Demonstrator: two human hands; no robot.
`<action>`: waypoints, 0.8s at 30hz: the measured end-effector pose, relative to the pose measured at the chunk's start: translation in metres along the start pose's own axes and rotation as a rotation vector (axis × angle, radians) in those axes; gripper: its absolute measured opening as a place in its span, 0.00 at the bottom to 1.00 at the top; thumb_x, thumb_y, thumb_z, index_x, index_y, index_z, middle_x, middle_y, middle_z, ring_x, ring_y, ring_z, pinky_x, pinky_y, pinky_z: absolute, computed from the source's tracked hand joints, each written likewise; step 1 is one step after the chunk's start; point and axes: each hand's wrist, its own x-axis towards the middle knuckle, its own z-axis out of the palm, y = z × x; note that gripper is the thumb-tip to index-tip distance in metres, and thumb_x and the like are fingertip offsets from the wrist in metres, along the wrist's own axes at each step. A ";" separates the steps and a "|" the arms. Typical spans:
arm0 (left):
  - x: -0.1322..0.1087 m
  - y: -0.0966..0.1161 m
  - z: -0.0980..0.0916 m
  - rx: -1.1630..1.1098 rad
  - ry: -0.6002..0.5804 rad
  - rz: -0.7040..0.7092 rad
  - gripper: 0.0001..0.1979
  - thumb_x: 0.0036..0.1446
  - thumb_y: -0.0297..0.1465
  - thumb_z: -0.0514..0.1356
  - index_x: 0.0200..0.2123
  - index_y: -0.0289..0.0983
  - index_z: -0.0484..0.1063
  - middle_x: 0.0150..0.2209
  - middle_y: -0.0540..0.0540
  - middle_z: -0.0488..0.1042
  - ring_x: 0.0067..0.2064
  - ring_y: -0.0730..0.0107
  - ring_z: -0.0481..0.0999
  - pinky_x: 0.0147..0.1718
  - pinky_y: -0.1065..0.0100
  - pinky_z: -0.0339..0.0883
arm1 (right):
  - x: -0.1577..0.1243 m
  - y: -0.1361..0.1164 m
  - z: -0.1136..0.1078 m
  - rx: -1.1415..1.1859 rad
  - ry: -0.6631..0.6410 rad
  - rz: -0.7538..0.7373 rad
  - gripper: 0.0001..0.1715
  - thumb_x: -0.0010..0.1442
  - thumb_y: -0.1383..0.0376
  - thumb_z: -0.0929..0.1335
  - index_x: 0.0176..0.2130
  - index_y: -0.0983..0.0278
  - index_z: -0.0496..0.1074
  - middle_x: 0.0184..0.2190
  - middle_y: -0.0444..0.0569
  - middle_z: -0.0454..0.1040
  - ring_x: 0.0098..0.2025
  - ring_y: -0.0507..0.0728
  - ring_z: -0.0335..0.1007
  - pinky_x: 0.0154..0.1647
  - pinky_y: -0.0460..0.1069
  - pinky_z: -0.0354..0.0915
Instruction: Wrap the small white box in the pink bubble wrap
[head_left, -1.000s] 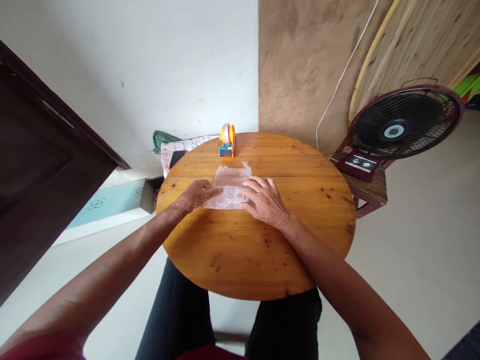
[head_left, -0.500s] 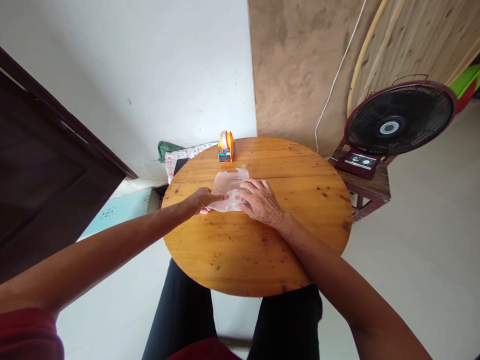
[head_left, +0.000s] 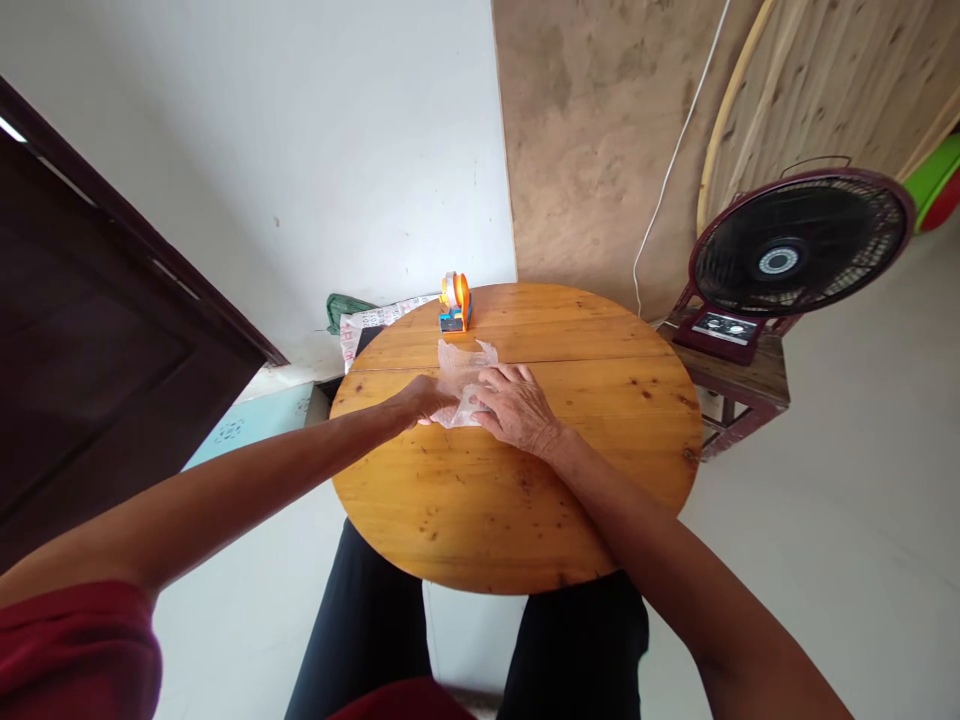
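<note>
A crumpled, translucent sheet of bubble wrap [head_left: 456, 372] sits between my hands over the round wooden table [head_left: 465, 520]. My left hand [head_left: 424, 398] is closed on its left edge, thumb on top, with some fingers hidden underneath. From the right, my right hand [head_left: 517, 408] bends its fingers onto the wrap and grips its right side. Whether anything lies inside the wrap I cannot tell. Just behind it, near the table's far edge, stands an orange and blue tape dispenser [head_left: 456, 302] with a roll on it.
A dark red fan [head_left: 780, 262] stands on a wooden stool [head_left: 739, 385] to the right of the table. A white cord [head_left: 667, 180] runs down the wall. Behind the table's left edge lie a printed sack [head_left: 352, 335] and green cloth [head_left: 346, 311]. A dark door [head_left: 97, 330] is at left.
The left part of the wrap has been folded inward, so the sheet looks narrower. My left hand has shifted right, closer to my right hand. The view has tilted slightly.
</note>
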 end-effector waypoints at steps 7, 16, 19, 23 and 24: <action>0.001 0.006 0.000 -0.168 -0.042 -0.052 0.08 0.42 0.31 0.67 0.24 0.33 0.73 0.20 0.47 0.73 0.23 0.69 0.71 0.21 0.69 0.68 | 0.000 0.000 0.001 -0.005 0.011 -0.014 0.11 0.62 0.59 0.66 0.40 0.63 0.74 0.47 0.54 0.72 0.51 0.64 0.60 0.50 0.58 0.53; -0.004 0.002 -0.002 -0.400 -0.058 -0.048 0.08 0.42 0.29 0.66 0.25 0.34 0.69 0.21 0.49 0.72 0.23 0.71 0.72 0.23 0.70 0.70 | 0.000 0.000 0.004 -0.022 0.007 -0.011 0.12 0.63 0.60 0.65 0.40 0.64 0.74 0.43 0.54 0.73 0.48 0.63 0.59 0.50 0.58 0.52; -0.006 -0.001 -0.003 -0.435 -0.066 -0.047 0.11 0.42 0.34 0.68 0.25 0.35 0.69 0.21 0.48 0.72 0.22 0.70 0.71 0.23 0.69 0.70 | 0.000 0.000 0.004 -0.024 0.006 -0.010 0.13 0.63 0.59 0.65 0.41 0.64 0.74 0.43 0.54 0.72 0.48 0.63 0.59 0.50 0.57 0.52; -0.010 -0.005 -0.004 -0.474 -0.111 -0.036 0.17 0.41 0.41 0.68 0.28 0.35 0.71 0.24 0.47 0.74 0.23 0.69 0.72 0.25 0.65 0.72 | 0.000 0.000 0.004 -0.028 0.006 -0.011 0.12 0.63 0.60 0.65 0.40 0.64 0.74 0.43 0.54 0.72 0.48 0.63 0.58 0.50 0.57 0.52; -0.011 -0.006 -0.004 -0.478 -0.114 -0.030 0.17 0.40 0.40 0.69 0.28 0.35 0.71 0.24 0.47 0.74 0.23 0.69 0.72 0.25 0.64 0.73 | 0.000 0.000 0.004 -0.027 0.007 -0.012 0.12 0.63 0.60 0.65 0.40 0.64 0.74 0.43 0.54 0.72 0.48 0.63 0.58 0.49 0.57 0.52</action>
